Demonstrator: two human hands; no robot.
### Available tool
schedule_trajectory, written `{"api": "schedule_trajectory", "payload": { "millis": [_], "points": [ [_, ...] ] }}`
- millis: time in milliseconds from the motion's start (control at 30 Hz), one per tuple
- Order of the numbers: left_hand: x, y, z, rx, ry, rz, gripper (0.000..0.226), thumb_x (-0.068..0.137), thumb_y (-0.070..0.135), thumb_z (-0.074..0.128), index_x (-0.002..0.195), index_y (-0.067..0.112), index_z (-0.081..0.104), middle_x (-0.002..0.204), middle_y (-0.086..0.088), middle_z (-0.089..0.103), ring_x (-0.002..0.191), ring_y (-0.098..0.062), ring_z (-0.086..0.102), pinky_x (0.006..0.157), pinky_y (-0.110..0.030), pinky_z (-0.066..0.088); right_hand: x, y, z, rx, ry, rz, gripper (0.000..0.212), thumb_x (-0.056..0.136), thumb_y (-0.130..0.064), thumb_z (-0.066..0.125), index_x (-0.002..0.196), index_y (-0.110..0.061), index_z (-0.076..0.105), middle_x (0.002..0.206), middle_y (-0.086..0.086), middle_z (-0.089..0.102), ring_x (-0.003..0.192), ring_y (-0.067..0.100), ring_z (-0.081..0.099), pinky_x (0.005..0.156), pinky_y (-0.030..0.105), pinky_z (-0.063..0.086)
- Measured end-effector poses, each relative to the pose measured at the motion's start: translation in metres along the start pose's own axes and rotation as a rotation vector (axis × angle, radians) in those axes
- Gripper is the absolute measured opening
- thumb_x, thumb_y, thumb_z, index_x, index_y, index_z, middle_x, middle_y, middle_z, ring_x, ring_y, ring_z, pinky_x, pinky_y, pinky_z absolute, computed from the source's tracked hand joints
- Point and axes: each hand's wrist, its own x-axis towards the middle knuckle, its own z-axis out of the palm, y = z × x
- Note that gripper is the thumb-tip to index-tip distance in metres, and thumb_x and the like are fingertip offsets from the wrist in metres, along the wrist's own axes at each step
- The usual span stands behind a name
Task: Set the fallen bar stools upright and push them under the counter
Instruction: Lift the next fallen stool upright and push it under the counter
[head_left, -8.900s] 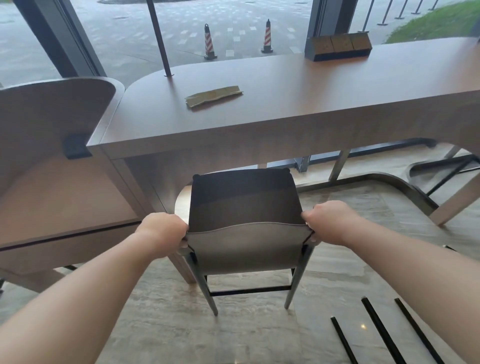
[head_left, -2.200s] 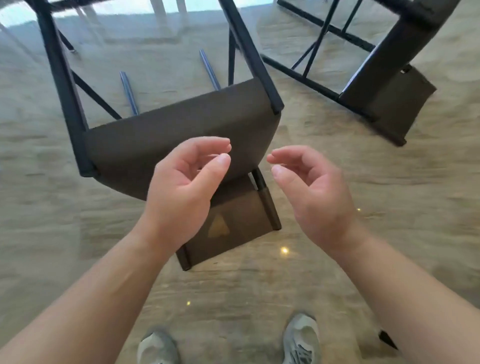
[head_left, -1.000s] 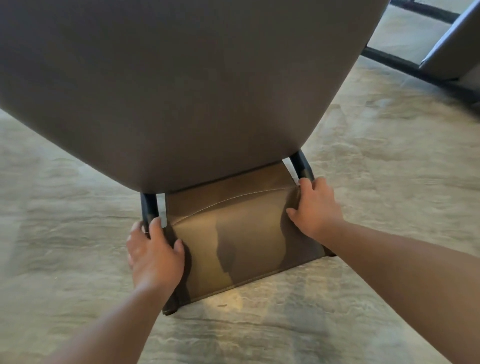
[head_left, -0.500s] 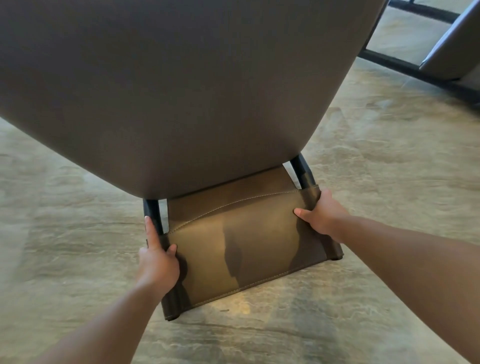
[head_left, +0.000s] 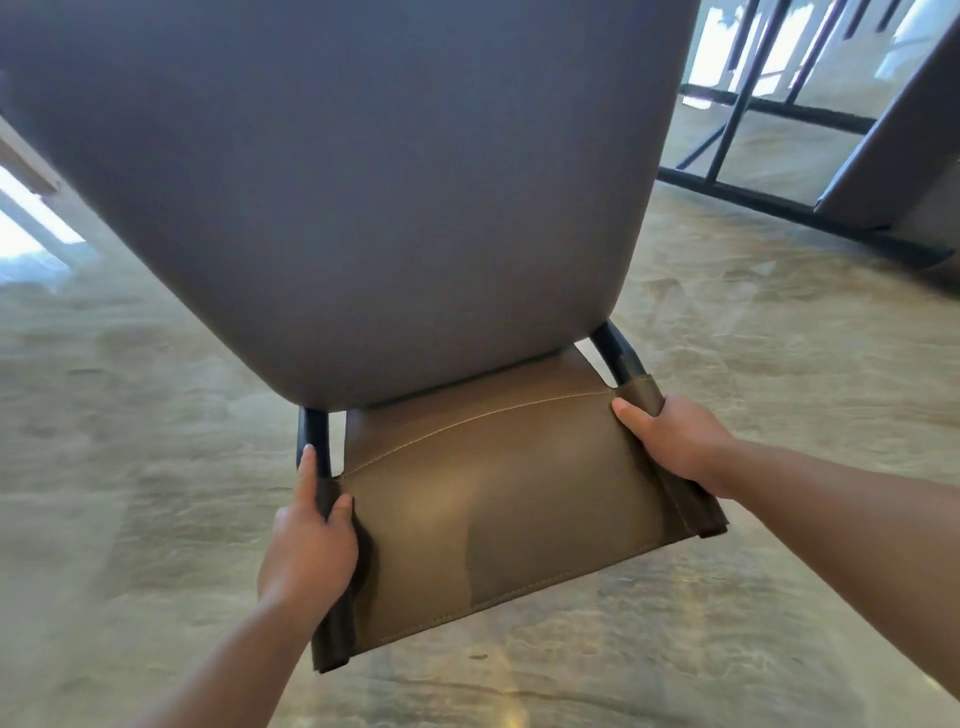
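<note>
The left hand (head_left: 306, 540) has its grip curled round the left edge of the bar stool's backrest (head_left: 498, 499), thumb on the brown leather face and forefinger lying straight up along the dark post (head_left: 313, 434) that runs from the backrest to the seat. The right hand (head_left: 670, 436) has its grip wrapped round the opposite edge, where the leather sleeve covers the right post (head_left: 613, 351), thumb pressed on the front face and the other fingers hidden behind. Between the two hands the backrest shows a curved line of stitching near its top and a straight seam along its lower edge. The bar stool (head_left: 363, 197) is held tipped, its backrest nearest the camera and clear of the floor (head_left: 130, 467), and the broad grey seat fills the upper part of the view. The floor is pale polished stone with small light reflections. At the upper right another stool (head_left: 893, 150) lies on its side on the floor, dark frame bars (head_left: 727, 117) standing out against bright glass behind.
</note>
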Motion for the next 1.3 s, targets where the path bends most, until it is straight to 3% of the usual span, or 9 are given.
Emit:
{"api": "schedule_trajectory", "payload": {
  "millis": [233, 333, 433, 600, 833, 967, 1100, 1233, 1300],
  "points": [
    [-0.025, 0.035, -0.025, 0.295, 0.096, 0.119, 0.074, 0.083, 0.070, 0.043, 0.147, 0.035, 0.028, 0.142, -0.010, 0.033, 0.127, -0.033, 0.044, 0.101, -0.047, 0.044, -0.017, -0.048, -0.025, -0.107, 0.056, -0.018, 0.057, 0.089, -0.066, 0.052, 0.100, -0.011, 0.063, 0.090, 0.010, 0.066, 0.081, 0.028, 0.065, 0.075, 0.037, 0.053],
    [-0.050, 0.046, -0.027, 0.560, -0.019, 0.563, 0.089, 0.075, 0.085, 0.035, 0.150, 0.038, 0.024, 0.161, 0.004, 0.010, 0.148, -0.020, 0.010, 0.118, -0.040, 0.014, -0.024, -0.067, -0.032, -0.159, 0.081, -0.035, 0.058, 0.089, -0.066, 0.051, 0.101, -0.010, 0.060, 0.090, 0.009, 0.063, 0.084, 0.030, 0.063, 0.077, 0.037, 0.051],
    [-0.059, 0.051, -0.015, 0.795, -0.170, 0.897, 0.089, 0.083, 0.079, 0.035, 0.149, 0.043, -0.011, 0.163, 0.005, 0.000, 0.150, -0.023, 0.006, 0.117, -0.041, 0.012, -0.030, -0.084, -0.036, -0.211, 0.101, -0.054, 0.060, 0.090, -0.066, 0.050, 0.107, -0.009, 0.058, 0.095, 0.010, 0.063, 0.090, 0.031, 0.063, 0.080, 0.037, 0.050],
    [-0.061, 0.059, -0.004, 0.941, -0.252, 0.896, 0.085, 0.098, 0.010, 0.039, 0.145, 0.034, -0.027, 0.162, -0.005, -0.015, 0.150, -0.031, -0.004, 0.094, -0.036, 0.048, -0.038, -0.105, -0.036, -0.287, 0.123, -0.086, 0.066, 0.092, -0.065, 0.048, 0.120, -0.006, 0.056, 0.103, 0.012, 0.061, 0.092, 0.031, 0.061, 0.081, 0.037, 0.050],
    [-0.055, 0.054, -0.003, 0.913, -0.239, 0.925, 0.079, 0.098, 0.011, 0.034, 0.133, 0.031, -0.035, 0.163, -0.003, -0.011, 0.150, -0.026, 0.004, 0.081, -0.032, 0.054, -0.039, -0.117, -0.038, -0.330, 0.147, -0.125, 0.060, 0.091, -0.065, 0.051, 0.111, -0.009, 0.056, 0.087, 0.007, 0.059, 0.083, 0.028, 0.062, 0.073, 0.035, 0.049],
    [-0.044, 0.043, -0.006, 0.838, -0.188, 0.965, 0.103, 0.081, 0.015, 0.065, 0.146, 0.028, -0.015, 0.154, -0.008, 0.035, 0.134, -0.030, 0.046, 0.050, -0.031, 0.055, -0.037, -0.115, -0.038, -0.309, 0.139, -0.111, 0.059, 0.090, -0.065, 0.052, 0.108, -0.009, 0.056, 0.088, 0.008, 0.059, 0.085, 0.029, 0.063, 0.076, 0.035, 0.051],
    [-0.043, 0.042, -0.007, 0.829, -0.101, 1.051, 0.089, 0.089, 0.018, 0.055, 0.144, 0.033, -0.013, 0.158, -0.003, 0.026, 0.140, -0.028, 0.038, 0.055, -0.030, 0.053, -0.037, -0.114, -0.038, -0.299, 0.128, -0.103, 0.058, 0.090, -0.065, 0.052, 0.105, -0.009, 0.055, 0.088, 0.008, 0.059, 0.084, 0.029, 0.063, 0.074, 0.035, 0.050],
    [-0.042, 0.045, -0.016, 0.860, -0.132, 1.080, 0.102, 0.050, 0.015, 0.087, 0.140, 0.026, 0.039, 0.129, -0.007, 0.064, 0.105, -0.028, 0.069, 0.031, -0.024, 0.041, -0.037, -0.114, -0.038, -0.268, 0.105, -0.092, 0.056, 0.089, -0.065, 0.053, 0.104, -0.011, 0.056, 0.089, 0.009, 0.061, 0.083, 0.028, 0.064, 0.076, 0.036, 0.052],
    [-0.040, 0.039, -0.015, 0.835, -0.115, 1.152, 0.100, 0.046, 0.010, 0.086, 0.136, 0.022, 0.044, 0.124, -0.007, 0.067, 0.101, -0.028, 0.071, 0.031, -0.024, 0.043, -0.038, -0.113, -0.038, -0.256, 0.092, -0.086, 0.055, 0.090, -0.065, 0.052, 0.102, -0.011, 0.055, 0.090, 0.009, 0.062, 0.086, 0.029, 0.065, 0.077, 0.037, 0.053]
  ]
}}
